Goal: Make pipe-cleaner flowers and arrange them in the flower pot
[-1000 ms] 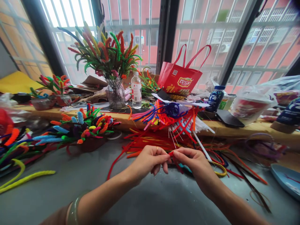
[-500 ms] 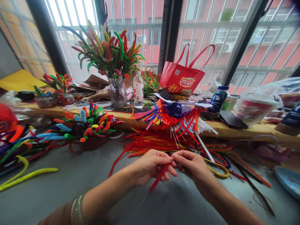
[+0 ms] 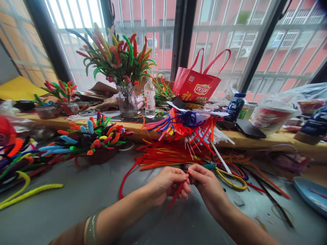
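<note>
Between thumb and fingers, my left hand (image 3: 172, 183) pinches a red pipe cleaner (image 3: 176, 196), whose blurred lower end slants down to the left. My right hand (image 3: 203, 178) is closed at the pipe cleaner's upper end, fingertips against those of the left. Both hands are held above the grey tabletop (image 3: 143, 221). Just beyond them lies a pile of red and orange pipe cleaners (image 3: 166, 153). Thin bare wires (image 3: 192, 148) stick out from the bundle above it. Scissors or pliers with a teal part (image 3: 209, 166) lie partly hidden behind my right hand.
A wooden ledge (image 3: 138, 131) carries a glass vase (image 3: 127, 105) of fuzzy flowers, a clear bottle (image 3: 149, 98), a red bag (image 3: 195, 85) and a blue bottle (image 3: 235, 107). Colourful pipe cleaner bunches (image 3: 94, 136) stand at left. A blue plate (image 3: 310, 195) is at right.
Both hands are slightly lower in view, still together at the red pipe cleaner. Its lower end has swung a little right. The background has shifted slightly left.
</note>
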`<state>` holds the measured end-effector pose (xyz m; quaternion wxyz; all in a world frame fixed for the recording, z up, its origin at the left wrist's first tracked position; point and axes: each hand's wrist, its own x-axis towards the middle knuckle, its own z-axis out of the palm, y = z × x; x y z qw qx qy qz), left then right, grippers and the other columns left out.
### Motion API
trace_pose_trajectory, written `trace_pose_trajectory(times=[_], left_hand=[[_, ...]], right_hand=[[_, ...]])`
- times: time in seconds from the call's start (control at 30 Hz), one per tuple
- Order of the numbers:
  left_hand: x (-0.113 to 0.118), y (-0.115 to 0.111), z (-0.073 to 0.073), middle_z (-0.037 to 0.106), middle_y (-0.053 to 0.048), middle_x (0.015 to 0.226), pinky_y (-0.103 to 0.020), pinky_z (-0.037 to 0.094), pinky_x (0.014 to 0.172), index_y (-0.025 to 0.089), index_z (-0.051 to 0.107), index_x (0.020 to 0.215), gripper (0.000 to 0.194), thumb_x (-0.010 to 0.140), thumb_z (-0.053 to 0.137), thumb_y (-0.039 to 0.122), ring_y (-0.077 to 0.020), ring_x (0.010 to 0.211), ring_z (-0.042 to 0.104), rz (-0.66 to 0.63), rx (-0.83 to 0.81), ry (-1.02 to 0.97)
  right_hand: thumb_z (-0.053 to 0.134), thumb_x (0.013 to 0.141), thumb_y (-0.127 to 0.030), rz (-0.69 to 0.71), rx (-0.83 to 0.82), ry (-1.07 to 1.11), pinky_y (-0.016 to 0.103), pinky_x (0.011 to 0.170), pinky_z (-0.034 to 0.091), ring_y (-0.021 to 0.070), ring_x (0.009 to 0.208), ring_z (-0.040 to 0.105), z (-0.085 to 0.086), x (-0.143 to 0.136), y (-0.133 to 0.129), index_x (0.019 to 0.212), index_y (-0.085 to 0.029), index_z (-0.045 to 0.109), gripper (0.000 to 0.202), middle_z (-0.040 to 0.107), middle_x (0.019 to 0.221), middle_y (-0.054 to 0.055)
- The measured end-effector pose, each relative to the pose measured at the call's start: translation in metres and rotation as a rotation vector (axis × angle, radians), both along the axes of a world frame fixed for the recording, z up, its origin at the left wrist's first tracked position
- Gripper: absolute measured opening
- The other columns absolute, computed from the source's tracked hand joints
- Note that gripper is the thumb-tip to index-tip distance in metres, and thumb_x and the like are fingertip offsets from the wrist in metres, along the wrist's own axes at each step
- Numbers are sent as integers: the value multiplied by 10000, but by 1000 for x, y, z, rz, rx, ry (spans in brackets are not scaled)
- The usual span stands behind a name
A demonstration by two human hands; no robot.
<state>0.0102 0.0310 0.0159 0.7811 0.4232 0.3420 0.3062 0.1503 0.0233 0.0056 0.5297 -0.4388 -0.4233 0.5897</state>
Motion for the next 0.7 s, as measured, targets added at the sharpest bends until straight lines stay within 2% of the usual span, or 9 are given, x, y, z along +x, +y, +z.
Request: trace_pose_trajectory(times=[0.17, 0.33, 0.5, 0.6, 0.7], left_hand=[[1, -1, -5, 594, 2, 524, -193, 379, 459, 124, 579, 685, 192, 707, 620, 310, -72, 404, 517, -6, -23, -17], [-4, 0, -16, 602, 5, 553, -179, 348, 432, 115, 628, 752, 226, 704, 655, 334, -63, 402, 512, -102, -16, -7], [-4, -4, -26, 607, -10, 547, -181, 249, 382, 116, 632, 719, 204, 700, 662, 317, -47, 355, 444, -122, 11, 23], [-7, -7, -31, 585, 5, 529, -191, 181, 372, 126, 629, 720, 199, 712, 644, 324, -30, 335, 375, -82, 17, 48], [-13, -8, -35, 564, 26, 535, -192, 177, 382, 133, 625, 747, 207, 719, 635, 338, -21, 337, 334, -30, 40, 55]], right_hand=[[749, 563, -381, -89, 34, -4, 266, 534, 352, 122, 517, 438, -4, 7, 7, 558, -180, 573, 267, 516, 521, -23], [760, 560, -453, -231, 84, -24, 247, 504, 330, 102, 505, 382, -6, 28, 15, 590, -192, 592, 312, 479, 537, -45], [755, 591, -418, -223, 47, -85, 243, 481, 298, 95, 487, 391, -8, 30, 8, 656, -163, 652, 283, 519, 545, -33], [750, 598, -401, -218, 28, -115, 241, 465, 264, 91, 474, 389, -8, 27, 6, 659, -154, 667, 267, 532, 540, -31], [746, 602, -396, -199, 14, -135, 238, 453, 250, 91, 462, 397, -10, 24, 7, 665, -155, 675, 259, 537, 529, -32]])
